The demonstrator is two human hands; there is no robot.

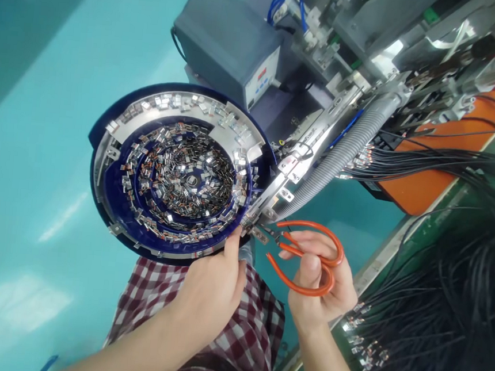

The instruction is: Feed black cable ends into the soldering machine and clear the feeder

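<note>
My right hand (321,278) is closed around orange-handled scissors (335,257), whose dark tips point left toward the end of a metal feed track (290,169). With its index finger stretched out, my left hand (217,281) touches the right front rim of a round blue bowl (111,202); its other fingers are curled, and whatever they may hold is hidden. Inside the bowl lie several small shiny metal parts (188,174), heaped in the middle and strung along the spiral ledges.
A grey control box (229,39) stands behind the bowl. A ribbed grey hose (341,153) runs beside the track. Black cables (426,166) cross an orange surface (429,193), and more cables (449,307) pile up at the right. Machinery (366,22) fills the upper right.
</note>
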